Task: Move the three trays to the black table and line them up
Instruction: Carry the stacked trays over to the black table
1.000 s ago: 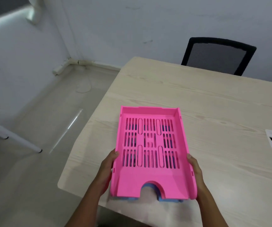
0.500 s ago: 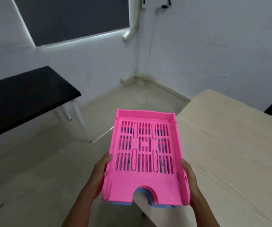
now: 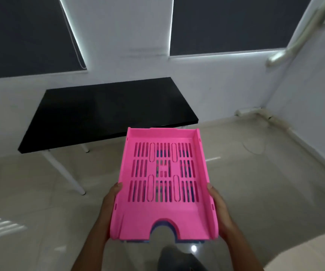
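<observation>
Trays in a nested stack, a pink tray (image 3: 164, 184) uppermost and a blue tray (image 3: 162, 227) showing beneath it through the floor slots and at the arched front cutout; how many lie under the pink one cannot be told. You hold the stack in mid-air over the tiled floor (image 3: 30, 202), roughly level, cutout end toward you. Your left hand (image 3: 109, 200) grips the left side wall, thumb tip at the rim; your right hand (image 3: 217, 202) grips the right side wall likewise, fingers hidden below. Ahead, the black table (image 3: 103, 112) stands against the white wall (image 3: 130, 32) on white legs, its near edge just beyond the stack's far end. A pale wooden tabletop corner (image 3: 310, 253) shows at lower right.
</observation>
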Demonstrator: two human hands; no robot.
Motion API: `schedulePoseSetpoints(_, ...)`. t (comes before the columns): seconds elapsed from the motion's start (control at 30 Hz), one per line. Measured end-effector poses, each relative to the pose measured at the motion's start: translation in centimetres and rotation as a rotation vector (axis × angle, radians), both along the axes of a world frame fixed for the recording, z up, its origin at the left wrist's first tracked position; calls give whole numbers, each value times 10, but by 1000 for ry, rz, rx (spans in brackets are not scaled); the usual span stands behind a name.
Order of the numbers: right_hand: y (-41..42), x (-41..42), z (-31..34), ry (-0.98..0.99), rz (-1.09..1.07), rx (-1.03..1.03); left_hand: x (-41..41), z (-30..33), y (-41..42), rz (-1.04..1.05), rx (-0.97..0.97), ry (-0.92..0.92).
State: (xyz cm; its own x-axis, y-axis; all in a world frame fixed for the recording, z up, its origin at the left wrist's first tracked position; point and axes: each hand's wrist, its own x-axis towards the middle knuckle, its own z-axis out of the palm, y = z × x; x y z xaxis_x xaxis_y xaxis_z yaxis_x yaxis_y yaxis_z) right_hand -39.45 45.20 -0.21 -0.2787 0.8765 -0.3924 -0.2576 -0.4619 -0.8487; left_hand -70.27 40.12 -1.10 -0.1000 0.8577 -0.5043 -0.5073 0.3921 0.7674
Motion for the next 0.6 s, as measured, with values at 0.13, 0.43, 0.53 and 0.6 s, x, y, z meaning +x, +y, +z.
schedulePoseSetpoints(0.13,65,-49,1,7,76,23,-48,-3,49,58,31,-4)
schedulePoseSetpoints(0.43,297,-178,4,-45,206,39,-157,6,243,183,81,26)
schedulePoseSetpoints(0.53,377,-223,2,-43,239,43,-197,3,314,238,61,5)
schedulePoseSetpoints(0.6,425,-251,1,-27,254,12,-219,1,355,245,57,19)
